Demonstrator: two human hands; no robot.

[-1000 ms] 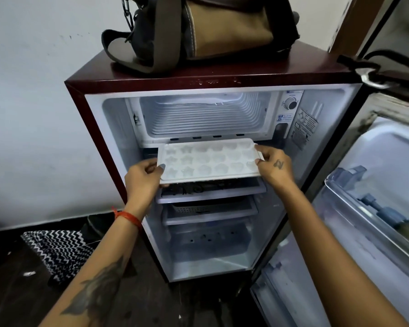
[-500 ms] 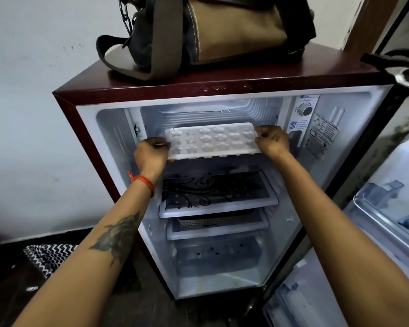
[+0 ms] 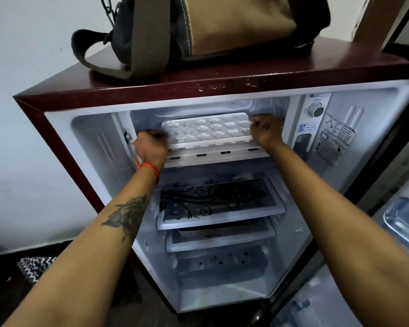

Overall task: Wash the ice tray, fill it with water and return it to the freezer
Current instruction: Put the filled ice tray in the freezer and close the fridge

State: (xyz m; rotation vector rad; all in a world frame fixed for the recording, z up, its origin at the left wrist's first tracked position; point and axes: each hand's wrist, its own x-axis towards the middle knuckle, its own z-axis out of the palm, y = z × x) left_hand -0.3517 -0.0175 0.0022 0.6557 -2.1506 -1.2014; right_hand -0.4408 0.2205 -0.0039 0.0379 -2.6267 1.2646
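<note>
Now both hands, left hand [image 3: 151, 143] & right hand [image 3: 266, 131], grip the ice tray [image 3: 208, 129] ends inside the freezer [image 3: 213, 107] mouth; any tilt could spill water.

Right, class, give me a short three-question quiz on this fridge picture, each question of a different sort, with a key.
1. True or false: both hands grip the ice tray.
2. Multiple choice: where is the ice tray? A) on the patterned glass shelf; B) partly inside the freezer compartment at the top; C) on the fridge top under the bag.
3. Fill in: the thermostat dial sits to the ______ of the tray in the picture.

Key:
1. True: the left hand holds its left end, the right hand its right end.
2. B.
3. Right.
</note>
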